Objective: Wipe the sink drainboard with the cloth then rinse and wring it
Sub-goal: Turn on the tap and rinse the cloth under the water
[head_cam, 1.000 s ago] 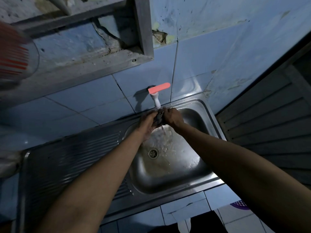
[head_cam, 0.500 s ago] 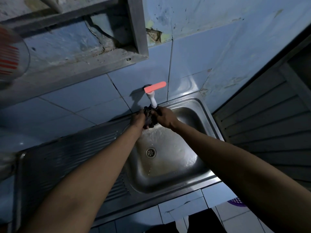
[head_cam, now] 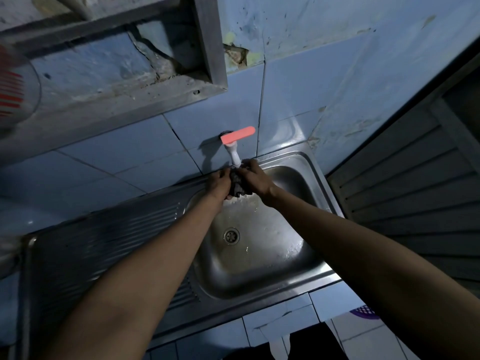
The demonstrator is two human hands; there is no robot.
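A dark, bunched cloth [head_cam: 237,185] is squeezed between my two hands just under the white tap spout [head_cam: 233,157] with its orange lever [head_cam: 237,135]. My left hand [head_cam: 218,184] grips the cloth from the left and my right hand [head_cam: 255,179] from the right. Both are held over the back of the steel sink basin [head_cam: 262,258], whose wet bottom shows the drain [head_cam: 231,235]. The ribbed drainboard [head_cam: 104,237] stretches to the left of the basin, partly covered by my left forearm.
Blue wall tiles [head_cam: 130,152] rise behind the sink, below a grey ledge frame [head_cam: 117,105]. A red-striped cup [head_cam: 13,97] sits at the far left edge. A dark louvred door [head_cam: 415,198] stands at the right. A purple basket [head_cam: 363,311] lies on the floor.
Both hands with the cloth have risen from mid-basin to right under the spout. The view has shifted slightly.
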